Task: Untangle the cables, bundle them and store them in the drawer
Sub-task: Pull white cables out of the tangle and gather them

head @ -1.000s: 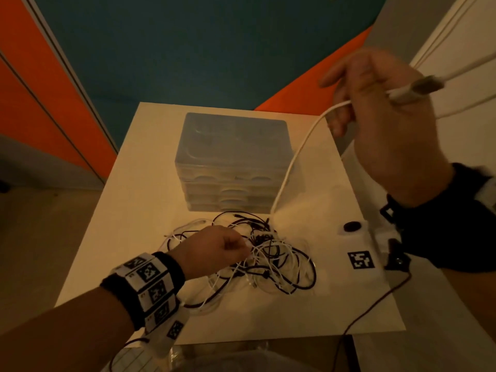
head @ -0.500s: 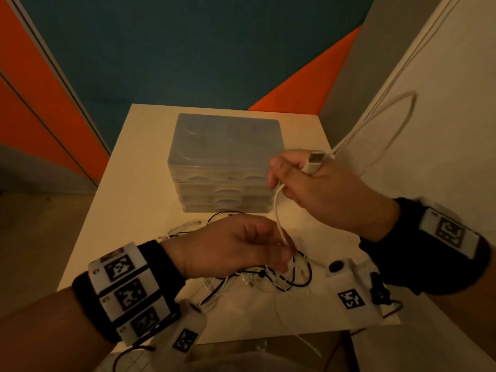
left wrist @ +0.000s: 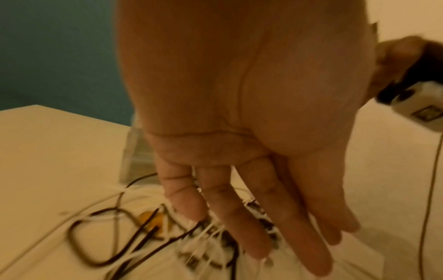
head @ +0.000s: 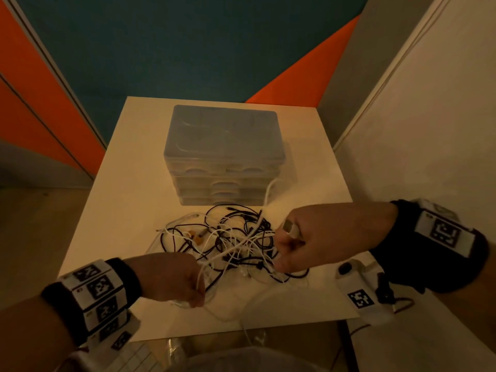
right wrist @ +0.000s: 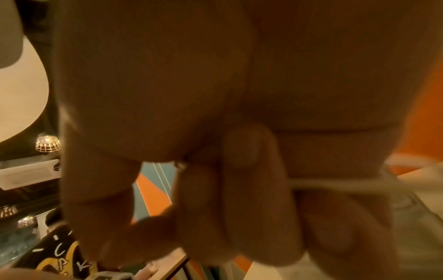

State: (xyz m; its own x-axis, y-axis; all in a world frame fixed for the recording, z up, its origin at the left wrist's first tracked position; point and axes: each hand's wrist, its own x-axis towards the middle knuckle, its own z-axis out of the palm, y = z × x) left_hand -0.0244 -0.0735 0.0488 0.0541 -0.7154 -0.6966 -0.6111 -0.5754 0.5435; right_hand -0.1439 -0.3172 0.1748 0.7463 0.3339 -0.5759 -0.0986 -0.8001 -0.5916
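Note:
A tangle of black and white cables (head: 230, 242) lies on the white table (head: 128, 183) in front of a translucent drawer unit (head: 225, 146) whose drawers are all pushed in. My left hand (head: 197, 296) is at the tangle's near left and pinches a white cable (head: 214, 260) that runs from it up into the pile. In the left wrist view its fingers (left wrist: 239, 217) point down, nearly straight, over the cables (left wrist: 134, 236). My right hand (head: 281, 253) is a fist at the tangle's right edge, curled round a white cable (right wrist: 335, 185), with the USB plug (head: 288, 226) sticking out on top.
A white wall (head: 416, 130) stands close along the table's right side. A dark wire (head: 402, 302) trails from my right wrist device past the table's near right corner. The table drops off at its near edge (head: 241, 332). Blue and orange panels stand behind.
My right hand came down from high on the right to the tangle, still holding the plug end. My left hand drew back toward the near left with the white cable.

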